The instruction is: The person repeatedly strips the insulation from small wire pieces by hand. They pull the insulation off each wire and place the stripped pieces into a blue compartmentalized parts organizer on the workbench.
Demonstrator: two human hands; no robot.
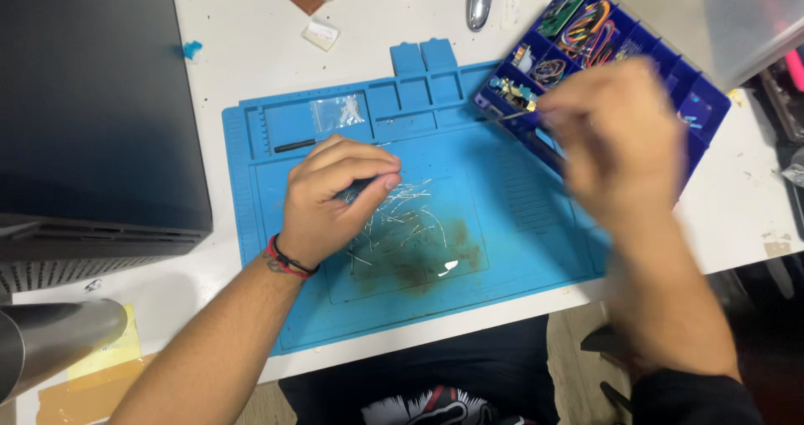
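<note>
The left hand (331, 199) curls onto the blue work mat (519, 224), fingertips pinching at the scattered wire leads (402, 220) mid-mat. The blurred right hand (620, 132) grips thin tweezers (512, 116) over the mat's upper right edge, their tip at the blue compartment box (699, 98); bare mat lies between both hands

Both hands low over centre of frame, forearms coming in from bottom edge.

Left hand (335, 195): mid-frame, palm down, fingers curled under, thumb tip meeting index tip in a pinch; knuckles up. Red and black band at wrist, bare forearm running down to lower left. Right hand (620, 136): upper right of centre, motion-blurred, fingers bunched toward the left, grip state hard to read. Wrist bent, forearm dropping to lower right corner, dark sleeve edge showing at bottom.
</note>
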